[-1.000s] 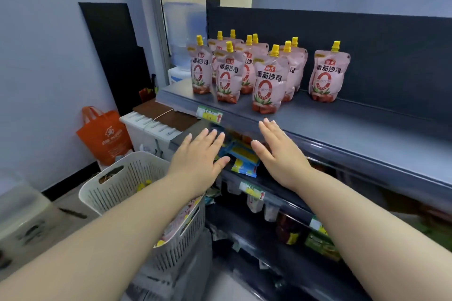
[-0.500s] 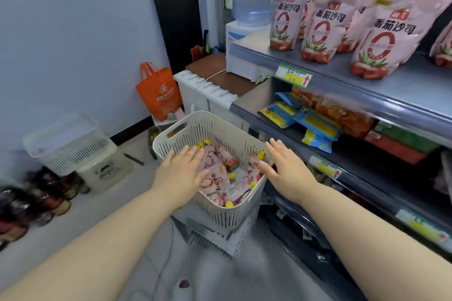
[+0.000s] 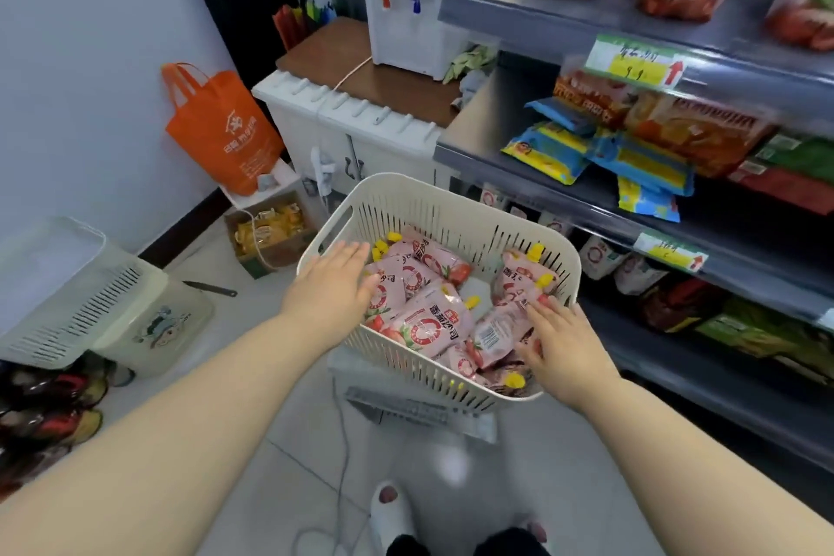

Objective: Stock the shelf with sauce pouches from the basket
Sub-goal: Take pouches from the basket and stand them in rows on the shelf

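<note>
A white plastic water dispenser (image 3: 408,9) is standing on a brown wooden cabinet top (image 3: 356,77); an orange fabric tote bag (image 3: 221,126) is sitting to the dispenser's lower left.

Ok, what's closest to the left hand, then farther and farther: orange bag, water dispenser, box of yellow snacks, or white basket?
1. White basket: under the left hand, at its left rim.
2. Box of yellow snacks: on the floor, left of the basket.
3. Orange bag: farther back, by the left wall.
4. Water dispenser: farthest, up on the cabinet.
</note>
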A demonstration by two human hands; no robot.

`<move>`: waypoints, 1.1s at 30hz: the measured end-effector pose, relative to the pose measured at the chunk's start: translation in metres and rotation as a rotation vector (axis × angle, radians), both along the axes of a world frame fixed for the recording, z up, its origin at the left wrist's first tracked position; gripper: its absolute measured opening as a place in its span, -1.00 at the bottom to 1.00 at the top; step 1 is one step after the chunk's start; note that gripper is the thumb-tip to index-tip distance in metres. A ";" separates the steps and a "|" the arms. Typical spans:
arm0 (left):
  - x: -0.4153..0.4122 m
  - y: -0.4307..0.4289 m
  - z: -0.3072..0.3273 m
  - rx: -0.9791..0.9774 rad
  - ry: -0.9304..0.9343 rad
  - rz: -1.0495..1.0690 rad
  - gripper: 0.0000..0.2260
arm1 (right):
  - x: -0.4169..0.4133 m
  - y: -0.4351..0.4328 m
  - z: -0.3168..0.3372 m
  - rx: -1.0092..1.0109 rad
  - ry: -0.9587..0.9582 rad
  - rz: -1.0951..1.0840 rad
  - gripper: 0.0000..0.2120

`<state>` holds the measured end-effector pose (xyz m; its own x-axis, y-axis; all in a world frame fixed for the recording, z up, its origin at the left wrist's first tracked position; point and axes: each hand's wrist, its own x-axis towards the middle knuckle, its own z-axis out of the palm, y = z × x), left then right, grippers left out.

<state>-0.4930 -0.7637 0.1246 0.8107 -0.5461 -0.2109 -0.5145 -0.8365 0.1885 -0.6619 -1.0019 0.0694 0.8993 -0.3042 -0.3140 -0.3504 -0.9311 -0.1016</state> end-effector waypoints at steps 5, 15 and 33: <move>0.002 -0.035 -0.031 0.020 0.120 -0.097 -0.53 | 0.002 0.007 -0.005 -0.059 0.034 -0.026 -0.39; 0.008 -0.082 -0.086 -0.034 0.362 0.003 -0.58 | 0.041 0.018 -0.013 -0.311 0.226 0.106 -0.39; 0.083 -0.091 -0.113 0.152 0.399 -0.253 -0.56 | 0.160 0.015 -0.099 0.348 0.208 -0.332 -0.72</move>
